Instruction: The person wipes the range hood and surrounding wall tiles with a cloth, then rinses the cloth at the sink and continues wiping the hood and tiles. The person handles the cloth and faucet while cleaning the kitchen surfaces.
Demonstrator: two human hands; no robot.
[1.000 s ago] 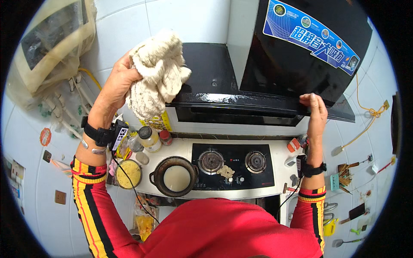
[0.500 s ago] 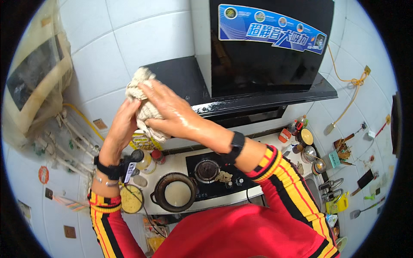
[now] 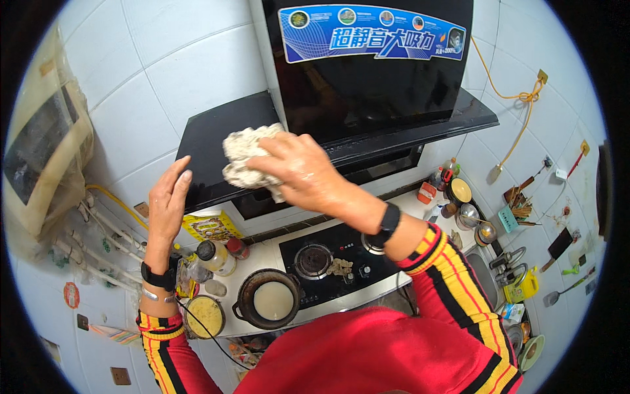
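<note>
A crumpled off-white cloth (image 3: 249, 157) is bunched under the fingers of my right hand (image 3: 302, 172), against the left part of the black range hood (image 3: 220, 134). The hand looks wet, and its fingers press round the cloth's right side. My left hand (image 3: 168, 202) is at the hood's left edge, its fingers stretched out and holding nothing. Whether its fingertips touch the hood, I cannot tell. Above, the hood's tall glossy front carries a blue sticker (image 3: 374, 34).
Below is a gas stove (image 3: 328, 262) on a white counter. A dark pot (image 3: 244, 297) with pale liquid stands beside it, near a yellow round board (image 3: 205, 316) and several jars. Bowls, bottles and a sink (image 3: 484, 276) are at the right. Plastic-covered equipment (image 3: 49, 144) hangs at the left.
My right hand has carried the cloth right and down along the hood. My left hand has come off the cloth and moved down-left, fingers extended. The whole view has shifted slightly.
</note>
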